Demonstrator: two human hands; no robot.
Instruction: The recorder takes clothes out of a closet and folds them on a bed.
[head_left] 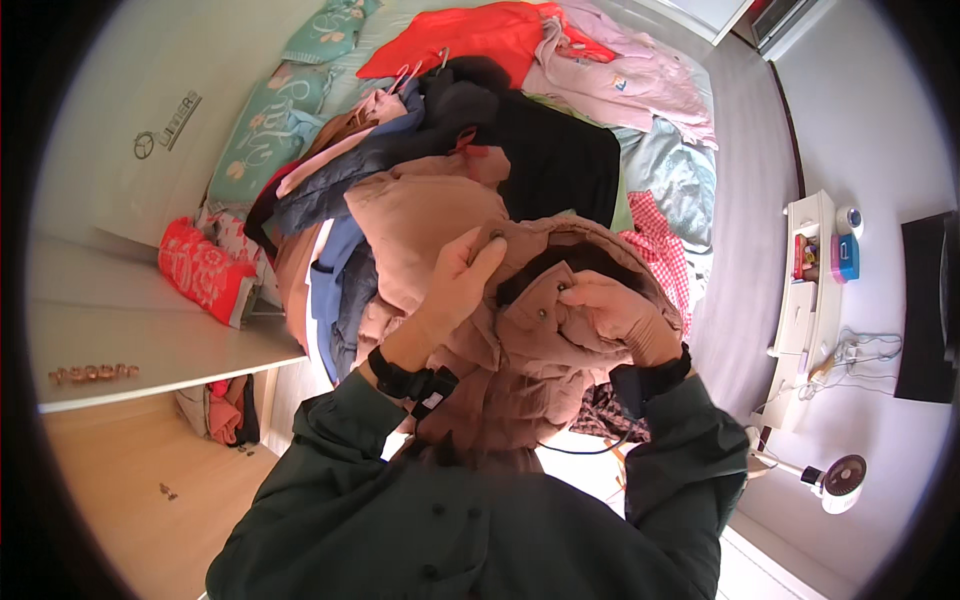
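A dusty-pink padded jacket (420, 225) is bunched up in front of me, its dark-lined collar or hood opening towards the right. My left hand (468, 275) is closed on the fabric at the left of that opening, thumb and fingers pinched together near a small dark snap. On the other side, my right hand (618, 310) grips a flap (535, 312) along the opening's front edge. Small round snaps show on this flap beside my fingertips. Both wrists wear dark bands. The jacket's lower part hangs towards my body, and its far sleeve overlaps the clothes pile.
Behind the jacket, a bed holds dark coats (555, 150), a red garment (460, 40), pink clothing (625, 85) and green pillows (270, 130). Cabinet shelving (180, 345) stands at left. A white dresser (800, 300), cables (855, 350) and a fan (842, 485) are at right.
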